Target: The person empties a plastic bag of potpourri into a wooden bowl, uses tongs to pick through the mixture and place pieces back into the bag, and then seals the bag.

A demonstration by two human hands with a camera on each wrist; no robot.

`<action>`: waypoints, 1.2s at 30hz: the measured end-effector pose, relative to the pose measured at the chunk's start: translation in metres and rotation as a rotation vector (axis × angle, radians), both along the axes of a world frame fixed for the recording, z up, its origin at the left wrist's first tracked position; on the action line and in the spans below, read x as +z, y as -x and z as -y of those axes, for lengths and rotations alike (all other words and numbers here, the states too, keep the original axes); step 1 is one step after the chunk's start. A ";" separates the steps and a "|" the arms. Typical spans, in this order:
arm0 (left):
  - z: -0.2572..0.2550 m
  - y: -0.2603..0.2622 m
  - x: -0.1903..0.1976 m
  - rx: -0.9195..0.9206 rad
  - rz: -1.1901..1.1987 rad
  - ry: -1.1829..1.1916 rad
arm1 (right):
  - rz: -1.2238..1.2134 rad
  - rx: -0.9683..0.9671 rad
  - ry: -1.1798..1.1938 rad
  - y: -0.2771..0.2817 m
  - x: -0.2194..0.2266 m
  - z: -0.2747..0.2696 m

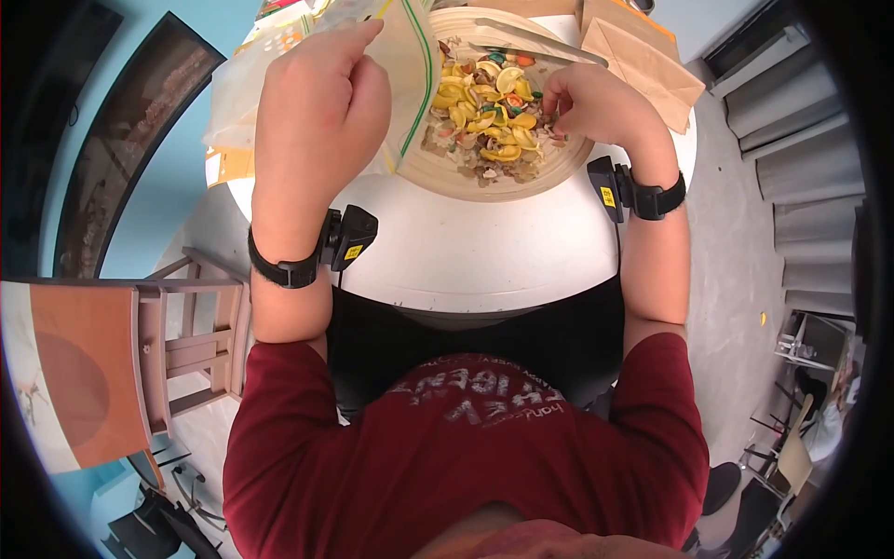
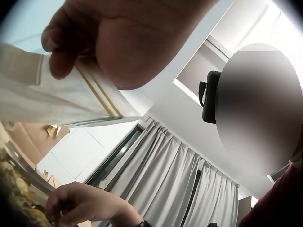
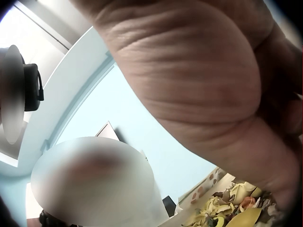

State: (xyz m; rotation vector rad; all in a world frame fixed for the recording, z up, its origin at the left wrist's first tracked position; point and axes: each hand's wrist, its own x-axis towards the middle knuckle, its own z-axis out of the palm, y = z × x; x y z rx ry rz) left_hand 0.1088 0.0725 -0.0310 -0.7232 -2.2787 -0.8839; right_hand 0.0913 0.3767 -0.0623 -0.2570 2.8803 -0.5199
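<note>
- Fingers of the left hand (image 1: 321, 98) pinch the top edge of a clear zip bag (image 1: 410, 65), thumb and fingertips closed on the plastic near its green-lined seal; the left wrist view shows the same pinch from below (image 2: 113, 42), with the bag (image 2: 57, 101) hanging under it.
- Fingers of the right hand (image 1: 591, 102) curl down into the mixed pieces in the bowl, tips bunched together among them; whether they actually hold a piece I cannot tell.
- Bench (image 1: 484, 261): round, white, carrying everything listed below; the person sits at its near edge.
- Bowl (image 1: 507, 182): wide, shallow, pale wood, toward the far side of the bench, between the two hands.
- Zip bag: held upright and tilted over the bowl's left rim, its open mouth facing the contents.
- Brown paper bag (image 1: 643, 56): lying flat behind the bowl, to the right.
- Tongs (image 1: 535, 42): pale, resting across the bowl's far rim.
- Mixed pieces (image 1: 484, 107): yellow shell-like shapes with orange, green and brown bits, heaped in the bowl; also seen in the right wrist view (image 3: 236, 208).
</note>
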 end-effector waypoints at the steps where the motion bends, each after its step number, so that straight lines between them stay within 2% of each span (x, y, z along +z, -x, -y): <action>1: 0.000 0.000 0.000 0.001 0.000 -0.001 | 0.012 -0.003 0.000 0.002 -0.001 0.000; 8: -0.004 -0.002 0.001 0.004 0.012 0.005 | -0.056 0.074 0.082 0.002 -0.006 -0.002; 14: -0.004 -0.001 0.000 -0.008 0.032 -0.007 | -0.034 0.069 0.044 0.000 -0.005 0.010; 23: -0.006 0.000 0.001 -0.046 -0.035 -0.031 | -0.167 0.031 -0.067 0.002 -0.010 0.014; 26: -0.006 -0.001 0.002 -0.041 -0.009 -0.037 | -0.196 0.028 -0.013 0.005 -0.010 0.008; 29: -0.006 -0.001 0.002 -0.044 0.005 -0.033 | -0.199 -0.014 0.055 0.004 -0.002 0.006; 32: -0.007 0.002 -0.003 -0.075 0.000 -0.046 | -0.256 -0.029 0.229 0.002 0.005 0.006; 35: -0.007 0.001 -0.006 -0.087 0.020 0.018 | -0.305 -0.021 0.602 0.003 0.004 0.008; 36: -0.009 0.001 -0.006 -0.089 0.011 0.020 | -0.343 -0.004 0.660 0.000 0.007 0.013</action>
